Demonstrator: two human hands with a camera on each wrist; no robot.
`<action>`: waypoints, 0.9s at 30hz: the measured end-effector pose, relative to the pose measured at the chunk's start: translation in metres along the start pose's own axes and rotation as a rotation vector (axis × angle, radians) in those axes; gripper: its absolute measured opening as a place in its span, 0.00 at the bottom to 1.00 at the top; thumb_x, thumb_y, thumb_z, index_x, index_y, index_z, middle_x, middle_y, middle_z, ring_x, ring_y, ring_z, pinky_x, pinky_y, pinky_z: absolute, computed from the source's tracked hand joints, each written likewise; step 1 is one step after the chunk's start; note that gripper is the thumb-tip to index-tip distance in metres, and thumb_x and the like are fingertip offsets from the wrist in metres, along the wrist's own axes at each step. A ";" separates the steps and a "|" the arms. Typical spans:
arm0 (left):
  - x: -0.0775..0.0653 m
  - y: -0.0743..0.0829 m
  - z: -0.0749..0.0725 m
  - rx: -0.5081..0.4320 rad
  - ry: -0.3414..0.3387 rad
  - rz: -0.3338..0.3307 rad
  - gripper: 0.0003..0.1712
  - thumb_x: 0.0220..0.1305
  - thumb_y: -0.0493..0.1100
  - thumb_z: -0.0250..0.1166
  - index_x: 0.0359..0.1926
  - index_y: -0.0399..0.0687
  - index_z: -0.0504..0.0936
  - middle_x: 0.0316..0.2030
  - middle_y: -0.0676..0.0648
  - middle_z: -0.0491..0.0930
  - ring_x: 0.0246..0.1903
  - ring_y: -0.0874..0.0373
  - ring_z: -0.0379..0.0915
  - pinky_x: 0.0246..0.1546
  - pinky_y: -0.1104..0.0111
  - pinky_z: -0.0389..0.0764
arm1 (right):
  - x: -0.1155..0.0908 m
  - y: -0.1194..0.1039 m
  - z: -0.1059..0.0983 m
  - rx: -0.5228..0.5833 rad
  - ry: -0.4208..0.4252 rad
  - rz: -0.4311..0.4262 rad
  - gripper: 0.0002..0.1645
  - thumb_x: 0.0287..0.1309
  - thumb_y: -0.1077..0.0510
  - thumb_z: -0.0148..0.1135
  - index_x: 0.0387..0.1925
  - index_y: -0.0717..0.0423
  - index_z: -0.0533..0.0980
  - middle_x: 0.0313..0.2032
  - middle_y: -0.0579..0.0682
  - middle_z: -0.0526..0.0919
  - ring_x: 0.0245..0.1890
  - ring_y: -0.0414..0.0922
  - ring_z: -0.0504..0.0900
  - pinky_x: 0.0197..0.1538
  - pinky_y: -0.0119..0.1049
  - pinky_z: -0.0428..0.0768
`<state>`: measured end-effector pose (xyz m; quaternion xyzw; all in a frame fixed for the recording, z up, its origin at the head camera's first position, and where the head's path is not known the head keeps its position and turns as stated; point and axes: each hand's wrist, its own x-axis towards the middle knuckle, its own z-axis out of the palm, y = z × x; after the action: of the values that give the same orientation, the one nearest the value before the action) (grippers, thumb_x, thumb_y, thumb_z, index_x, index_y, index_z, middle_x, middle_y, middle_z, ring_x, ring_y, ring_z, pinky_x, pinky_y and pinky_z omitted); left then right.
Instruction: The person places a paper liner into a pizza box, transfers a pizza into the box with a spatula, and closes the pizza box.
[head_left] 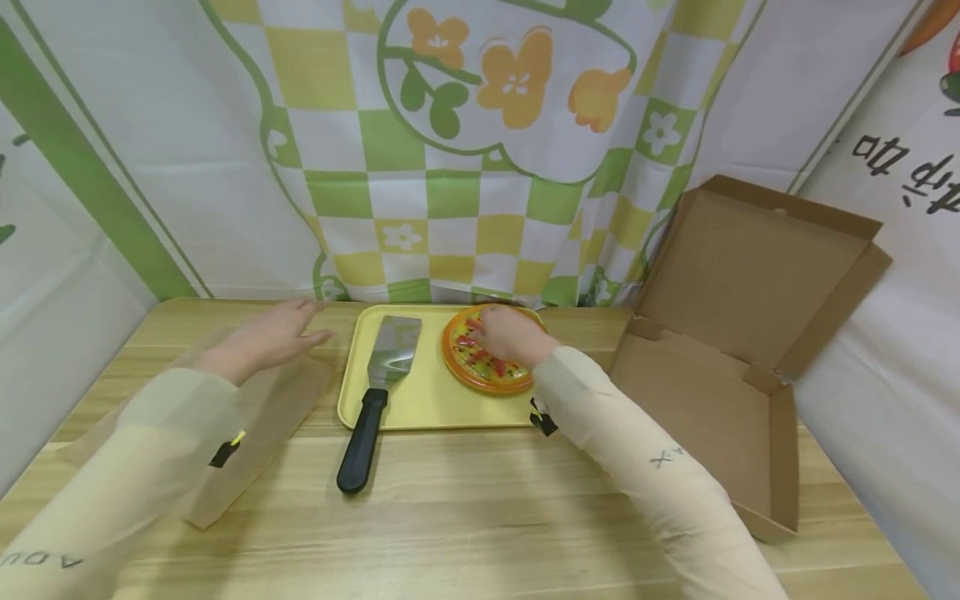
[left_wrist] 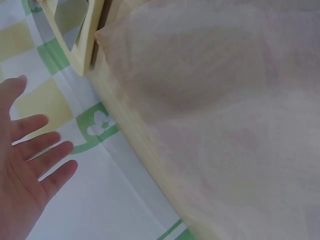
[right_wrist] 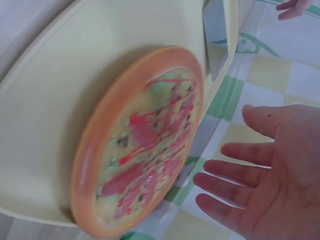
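A pizza (head_left: 472,360) with an orange rim and red drizzle lies on the right part of a yellow tray (head_left: 431,412). My right hand (head_left: 517,335) hovers above it; in the right wrist view its fingers (right_wrist: 235,172) are spread, apart from the pizza, with nothing in them. On the tray's left side rests a spatula (head_left: 365,437), its metal blade inside and its black handle extending over the near rim. My left hand (head_left: 262,340) is raised over a sheet of thin brownish paper (left_wrist: 210,125), fingers spread and holding nothing.
An open cardboard box (head_left: 712,408) stands at the right of the wooden table (head_left: 480,517), lid tilted back. Behind the table's far edge hangs a green and yellow checked curtain (head_left: 457,192).
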<state>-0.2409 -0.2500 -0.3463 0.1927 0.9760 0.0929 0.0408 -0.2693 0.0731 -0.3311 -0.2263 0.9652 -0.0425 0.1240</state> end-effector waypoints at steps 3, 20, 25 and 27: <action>-0.003 -0.005 -0.003 -0.006 -0.014 0.000 0.32 0.66 0.48 0.51 0.57 0.22 0.62 0.56 0.24 0.62 0.56 0.30 0.58 0.56 0.44 0.59 | 0.000 -0.005 -0.003 -0.016 -0.023 -0.035 0.18 0.67 0.49 0.44 0.33 0.56 0.76 0.25 0.49 0.79 0.29 0.45 0.81 0.48 0.38 0.74; -0.034 -0.033 -0.014 -0.059 -0.011 0.023 0.21 0.63 0.41 0.54 0.44 0.21 0.72 0.38 0.27 0.76 0.40 0.34 0.73 0.42 0.48 0.72 | 0.004 -0.045 -0.014 0.103 -0.125 -0.108 0.17 0.66 0.50 0.46 0.31 0.58 0.73 0.20 0.47 0.70 0.13 0.39 0.65 0.35 0.33 0.72; -0.047 -0.041 -0.017 -0.067 -0.027 0.026 0.18 0.62 0.40 0.56 0.40 0.22 0.74 0.33 0.33 0.79 0.36 0.39 0.75 0.39 0.50 0.74 | 0.005 -0.056 -0.018 0.059 -0.114 -0.133 0.16 0.66 0.50 0.46 0.35 0.56 0.73 0.27 0.47 0.73 0.22 0.40 0.69 0.36 0.33 0.70; -0.053 -0.046 -0.019 -0.064 -0.044 0.018 0.17 0.62 0.39 0.56 0.40 0.23 0.74 0.33 0.34 0.79 0.35 0.40 0.75 0.38 0.50 0.74 | 0.006 -0.062 -0.021 0.042 -0.109 -0.139 0.15 0.66 0.49 0.45 0.34 0.55 0.73 0.28 0.46 0.73 0.26 0.40 0.69 0.37 0.34 0.70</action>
<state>-0.2106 -0.3151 -0.3349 0.2023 0.9696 0.1202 0.0676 -0.2536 0.0156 -0.3040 -0.2919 0.9379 -0.0591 0.1778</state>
